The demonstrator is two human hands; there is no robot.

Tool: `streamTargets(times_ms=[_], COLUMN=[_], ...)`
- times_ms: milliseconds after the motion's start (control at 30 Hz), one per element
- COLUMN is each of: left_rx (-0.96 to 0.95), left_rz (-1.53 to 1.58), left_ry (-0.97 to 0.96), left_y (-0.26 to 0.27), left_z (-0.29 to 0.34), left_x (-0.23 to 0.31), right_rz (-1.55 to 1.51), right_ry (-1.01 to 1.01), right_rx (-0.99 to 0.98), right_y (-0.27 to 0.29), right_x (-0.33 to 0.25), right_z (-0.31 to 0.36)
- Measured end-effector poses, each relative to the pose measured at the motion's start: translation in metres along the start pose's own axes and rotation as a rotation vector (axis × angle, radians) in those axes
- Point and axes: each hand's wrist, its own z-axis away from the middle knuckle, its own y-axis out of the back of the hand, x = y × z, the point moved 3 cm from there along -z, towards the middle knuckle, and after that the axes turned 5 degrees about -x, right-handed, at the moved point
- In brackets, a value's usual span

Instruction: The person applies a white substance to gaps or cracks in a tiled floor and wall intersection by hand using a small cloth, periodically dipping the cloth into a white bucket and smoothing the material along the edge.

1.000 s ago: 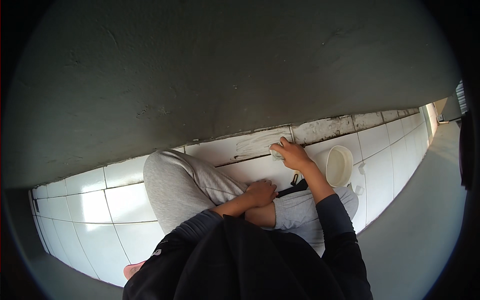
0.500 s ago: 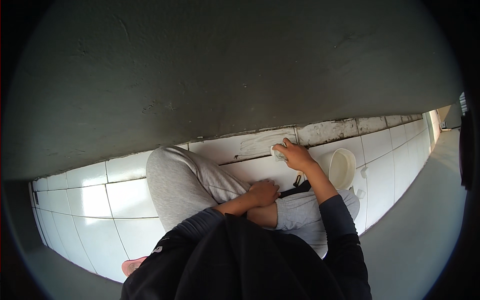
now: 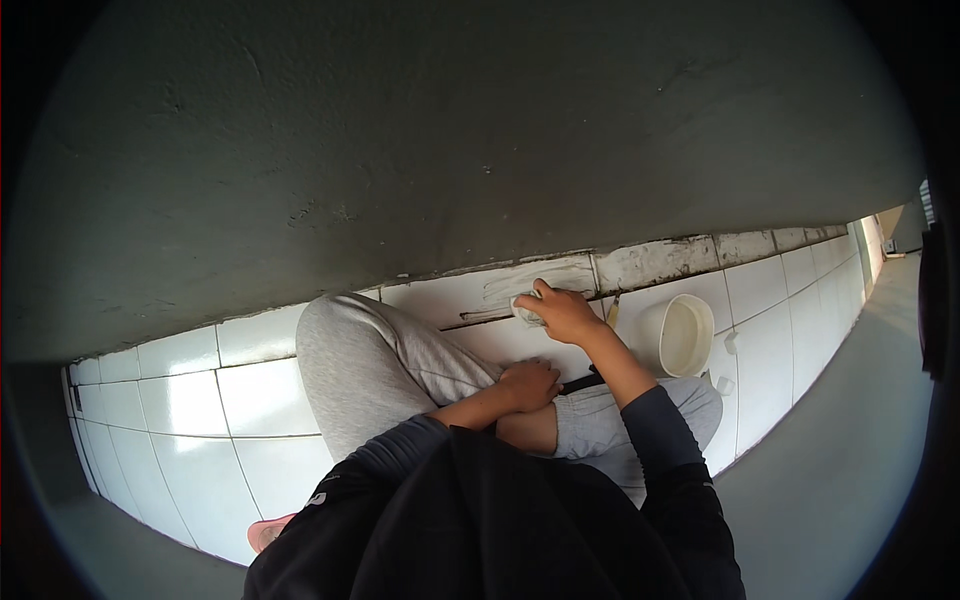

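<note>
My right hand (image 3: 568, 314) is closed around a crumpled whitish cloth (image 3: 527, 311), pressed on the white tiles at the seam below the wall-side row. Grey smears (image 3: 540, 280) streak the tile just beyond it. My left hand (image 3: 531, 384) lies loosely over my bare lower leg, fingers slightly bent and holding nothing. To the right of my right hand stands a white tub (image 3: 686, 338), its inside partly visible. Between the tub and that hand, a slim tan tool handle (image 3: 613, 308) shows; its other end is hidden.
A dark grey wall (image 3: 480, 130) rises along the tiles. Wall-side tiles farther right carry dark grime (image 3: 660, 264). Two small white pieces, one a block (image 3: 730, 343), lie right of the tub. A pink object (image 3: 267, 531) shows partly at lower left, beside my sleeve.
My right hand has slid left along the tile seam with the cloth. The tan handle beside the tub has come into view. My left hand has stayed in place.
</note>
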Motion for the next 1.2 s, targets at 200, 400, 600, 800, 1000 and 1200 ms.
streamTargets(times_ms=[200,400,600,800,1000,1200], left_rx=[0.039,0.074,0.038,0.038,0.03,-0.006], left_rz=[-0.025,0.139,-0.034,-0.031,0.163,-0.02], left_ry=[-0.01,0.016,-0.026,-0.017,0.029,0.005], left_y=[-0.001,0.009,-0.001,0.0,0.014,0.001], left_z=[-0.002,0.003,0.001,0.0,0.003,0.0], left_x=[0.001,0.007,0.001,0.003,0.009,-0.001], right_rz=[-0.045,-0.144,-0.063,-0.117,-0.15,-0.097], right_ry=[-0.063,0.179,-0.033,-0.105,0.133,0.024], right_rx=[-0.008,0.131,-0.006,0.009,0.097,-0.018], right_y=[0.001,-0.011,0.0,0.003,-0.009,-0.004], right_x=[0.025,-0.052,0.005,0.032,-0.057,-0.003], right_z=[0.017,-0.031,0.005,0.023,-0.03,-0.006])
